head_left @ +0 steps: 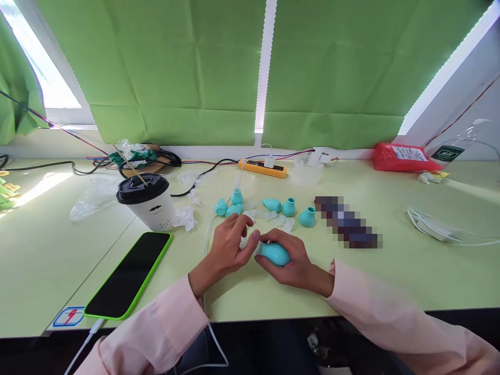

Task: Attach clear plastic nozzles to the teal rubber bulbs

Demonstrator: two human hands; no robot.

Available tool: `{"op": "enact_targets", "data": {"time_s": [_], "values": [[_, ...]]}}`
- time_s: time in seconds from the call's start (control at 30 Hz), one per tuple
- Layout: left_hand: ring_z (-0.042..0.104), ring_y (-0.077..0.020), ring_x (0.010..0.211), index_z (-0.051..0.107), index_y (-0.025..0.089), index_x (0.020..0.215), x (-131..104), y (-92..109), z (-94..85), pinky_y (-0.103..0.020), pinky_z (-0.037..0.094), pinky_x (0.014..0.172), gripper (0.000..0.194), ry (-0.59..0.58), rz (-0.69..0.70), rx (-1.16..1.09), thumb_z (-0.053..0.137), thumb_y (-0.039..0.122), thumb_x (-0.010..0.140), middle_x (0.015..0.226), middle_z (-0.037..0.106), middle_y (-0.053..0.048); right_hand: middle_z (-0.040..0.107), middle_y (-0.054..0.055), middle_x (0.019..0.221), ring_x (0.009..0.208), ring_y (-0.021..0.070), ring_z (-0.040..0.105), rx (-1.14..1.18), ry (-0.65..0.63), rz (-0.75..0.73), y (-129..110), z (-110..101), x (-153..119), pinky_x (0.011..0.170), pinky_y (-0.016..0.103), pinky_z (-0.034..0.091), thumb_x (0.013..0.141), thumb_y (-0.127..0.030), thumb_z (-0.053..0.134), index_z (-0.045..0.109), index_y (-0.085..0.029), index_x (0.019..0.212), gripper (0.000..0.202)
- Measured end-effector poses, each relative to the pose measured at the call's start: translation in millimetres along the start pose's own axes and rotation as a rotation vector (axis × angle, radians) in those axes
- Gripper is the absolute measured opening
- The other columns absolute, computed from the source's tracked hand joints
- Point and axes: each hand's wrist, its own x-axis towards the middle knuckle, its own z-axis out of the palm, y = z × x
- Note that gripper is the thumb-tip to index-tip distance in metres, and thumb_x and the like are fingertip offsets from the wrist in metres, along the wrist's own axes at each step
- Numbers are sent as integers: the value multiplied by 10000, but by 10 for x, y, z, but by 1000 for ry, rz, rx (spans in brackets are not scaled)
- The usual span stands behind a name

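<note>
My right hand (292, 258) is wrapped round a turquoise rubber bulb (275, 253) lying sideways, its neck pointing left. A translucent piece sits at the bulb's mouth, mostly hidden by my left thumb. My left hand (230, 247) is beside that end, fingers curved and apart from the thumb, whose tip is close to the bulb's neck; whether it touches the clear piece I cannot tell. Beyond my hands lie several more turquoise bulbs, one upright with an open mouth (307, 217) and one on its side (272, 204). Small clear plastic tips (289, 225) are scattered among them.
At left stand a lidded paper cup (154, 208) and a phone in a green case (128, 276) with a charging cable. A yellow power strip (262, 168) is at the back. A red package (406, 157) and white cables (437, 229) lie right. A pixelated patch covers something.
</note>
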Motion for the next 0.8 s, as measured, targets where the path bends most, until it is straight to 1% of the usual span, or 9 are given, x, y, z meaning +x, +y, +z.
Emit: {"op": "enact_targets", "data": {"time_s": [0.1,0.17,0.3,0.43,0.53,0.63,0.7,0.77,0.8], "values": [[360,-86,452,407,159,493,10,50,23,-220,298,449,317,-142,-77,-31,365,278,783,447,390,19,566,2,726,661,139,554,51,15,-24,-5,17,-18,590,265,460,635,-253,596,484,-228,867,259],[320,-72,422,349,159,443,11,67,48,-215,261,428,352,-189,-105,-64,391,282,770,414,330,35,557,2,722,651,136,548,61,39,-11,7,23,-14,581,264,461,637,-242,602,481,-228,852,247],[252,-60,406,287,161,442,-7,73,94,-221,210,415,354,-191,-141,-129,396,272,761,413,247,50,556,4,714,643,134,543,15,54,7,36,27,-3,579,261,453,645,-235,603,486,-219,842,230],[166,-51,387,188,161,430,-27,60,116,-232,175,411,386,-181,-202,-293,312,245,786,404,165,55,551,-4,624,559,129,521,-64,-37,-70,65,26,-13,523,258,425,687,-271,570,494,-209,838,180],[150,-49,389,167,165,421,-30,52,123,-230,160,398,399,-212,-319,-452,291,266,786,407,144,54,553,-2,621,553,129,514,-60,-67,-103,79,11,-7,511,259,416,704,-327,555,490,-205,844,197],[184,-52,406,212,166,415,-14,37,137,-220,165,393,391,-272,-448,-623,315,296,769,417,187,48,558,-1,633,555,125,515,-11,-114,-85,68,-27,25,501,250,410,708,-347,552,492,-202,812,188],[197,-53,394,234,172,412,12,17,141,-216,169,384,379,-316,-562,-814,336,311,749,404,209,47,556,0,635,559,122,514,12,-158,-81,45,-60,51,502,245,406,721,-331,540,494,-201,792,155],[185,-52,362,215,185,408,49,-4,129,-215,163,368,377,-353,-673,-1004,326,322,742,373,183,54,558,2,652,589,122,519,34,-186,-118,17,-91,69,524,242,412,734,-293,530,496,-203,797,115],[172,-51,351,200,191,414,68,-12,114,-213,156,363,373,-347,-719,-1072,317,324,743,366,160,60,560,2,662,604,121,521,50,-182,-139,3,-103,75,538,240,415,733,-270,533,496,-205,804,103]]}}
